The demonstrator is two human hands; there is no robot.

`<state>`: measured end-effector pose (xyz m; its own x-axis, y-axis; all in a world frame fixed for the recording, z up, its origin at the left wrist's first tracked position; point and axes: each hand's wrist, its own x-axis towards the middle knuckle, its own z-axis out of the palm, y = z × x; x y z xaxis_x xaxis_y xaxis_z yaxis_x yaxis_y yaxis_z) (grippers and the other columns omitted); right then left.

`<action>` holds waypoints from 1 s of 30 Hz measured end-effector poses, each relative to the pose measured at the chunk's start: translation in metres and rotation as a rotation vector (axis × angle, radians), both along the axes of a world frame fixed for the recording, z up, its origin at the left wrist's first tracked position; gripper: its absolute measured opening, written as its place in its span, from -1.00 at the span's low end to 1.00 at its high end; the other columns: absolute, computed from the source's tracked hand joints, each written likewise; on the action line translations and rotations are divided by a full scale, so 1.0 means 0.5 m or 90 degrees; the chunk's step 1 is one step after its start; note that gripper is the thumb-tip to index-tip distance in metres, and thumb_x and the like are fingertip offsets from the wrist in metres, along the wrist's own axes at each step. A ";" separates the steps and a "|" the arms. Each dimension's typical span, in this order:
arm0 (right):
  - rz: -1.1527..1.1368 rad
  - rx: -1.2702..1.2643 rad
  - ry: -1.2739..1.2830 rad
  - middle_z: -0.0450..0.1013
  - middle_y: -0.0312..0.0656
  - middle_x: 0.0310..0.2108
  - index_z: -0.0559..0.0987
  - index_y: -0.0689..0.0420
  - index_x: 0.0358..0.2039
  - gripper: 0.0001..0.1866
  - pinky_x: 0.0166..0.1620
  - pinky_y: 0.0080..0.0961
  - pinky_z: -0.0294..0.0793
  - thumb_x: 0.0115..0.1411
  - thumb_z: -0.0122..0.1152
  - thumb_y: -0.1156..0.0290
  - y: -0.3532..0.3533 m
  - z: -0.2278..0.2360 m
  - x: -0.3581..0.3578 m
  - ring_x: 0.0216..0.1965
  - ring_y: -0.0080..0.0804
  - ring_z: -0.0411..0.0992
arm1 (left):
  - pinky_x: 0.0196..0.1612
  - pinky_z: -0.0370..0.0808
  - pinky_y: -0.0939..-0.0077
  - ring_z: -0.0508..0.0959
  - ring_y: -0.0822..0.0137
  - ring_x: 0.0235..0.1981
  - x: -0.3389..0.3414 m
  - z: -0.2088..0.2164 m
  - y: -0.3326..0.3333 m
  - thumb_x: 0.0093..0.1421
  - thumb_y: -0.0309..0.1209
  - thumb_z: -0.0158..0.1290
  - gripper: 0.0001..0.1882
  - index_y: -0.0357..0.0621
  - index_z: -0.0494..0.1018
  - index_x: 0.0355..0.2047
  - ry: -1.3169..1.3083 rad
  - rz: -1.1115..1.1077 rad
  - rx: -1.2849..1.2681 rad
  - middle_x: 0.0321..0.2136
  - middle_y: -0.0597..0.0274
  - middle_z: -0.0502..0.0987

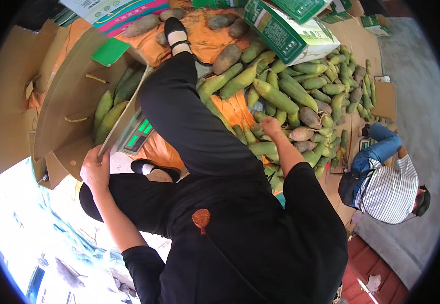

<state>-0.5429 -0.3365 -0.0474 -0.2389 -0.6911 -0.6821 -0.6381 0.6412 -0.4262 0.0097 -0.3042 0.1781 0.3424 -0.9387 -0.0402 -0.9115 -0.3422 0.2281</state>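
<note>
Orange floor sheet (232, 109) w/ heaped green gourds (285, 93). Your left hand (94, 169) clamps the carton (73, 109) flap, steadying it on the scale (136, 134); right hand (271, 126) reaches the pile, fingers' closure can't tell.

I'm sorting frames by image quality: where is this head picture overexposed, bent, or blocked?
Head view: the lower left corner is blown out to near white; black fisheye rim all round, with the cardboard box edges bowed; the person's own black clothing fills the middle and hides much of the floor; the left hand on the box edge and the right hand at the green vegetables are evenly lit and sharp.
</note>
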 end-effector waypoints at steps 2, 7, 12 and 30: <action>-0.041 -0.006 -0.001 0.46 -0.22 -0.51 0.52 0.22 -0.28 -0.76 -0.48 -0.50 0.41 0.02 0.20 0.42 -0.026 -0.006 -0.007 -0.53 -0.45 0.43 | -0.31 0.44 0.29 0.53 0.08 -0.36 -0.001 0.002 -0.004 0.00 -0.25 0.14 -0.79 -0.01 0.55 -0.36 -0.001 0.003 -0.005 -0.42 0.17 0.54; -0.092 -0.024 -0.124 0.44 -0.29 -0.46 0.49 0.16 -0.22 -0.75 -0.51 -0.56 0.35 0.04 0.18 0.42 -0.113 -0.007 0.101 -0.50 -0.52 0.43 | -0.34 0.44 0.30 0.53 0.11 -0.38 0.005 0.006 -0.001 0.00 -0.27 0.13 -0.82 -0.01 0.55 -0.38 -0.007 0.004 -0.008 -0.45 0.19 0.52; -0.276 0.048 -0.319 0.43 -0.32 -0.32 0.36 0.07 -0.03 -0.54 -0.38 -0.50 0.37 0.07 0.23 0.27 -0.216 0.020 0.256 -0.36 -0.48 0.44 | -0.35 0.45 0.28 0.53 0.12 -0.39 0.009 0.010 0.003 -0.01 -0.24 0.13 -0.80 -0.01 0.55 -0.39 -0.001 -0.008 -0.005 -0.49 0.22 0.51; -0.206 -0.090 -0.497 0.34 -0.32 -0.36 0.38 0.10 -0.21 -0.72 -0.36 -0.45 0.41 0.10 0.21 0.34 -0.301 -0.157 0.319 -0.38 -0.49 0.32 | -0.37 0.45 0.26 0.51 0.15 -0.41 0.031 0.003 0.007 -0.02 -0.25 0.11 -0.82 -0.03 0.54 -0.43 0.034 -0.022 0.001 -0.53 0.24 0.48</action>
<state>-0.3834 -0.4872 -0.1259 0.0640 -0.7609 -0.6457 0.0768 0.6488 -0.7570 0.0251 -0.3008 0.1796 0.3071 -0.9499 -0.0587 -0.9092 -0.3110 0.2769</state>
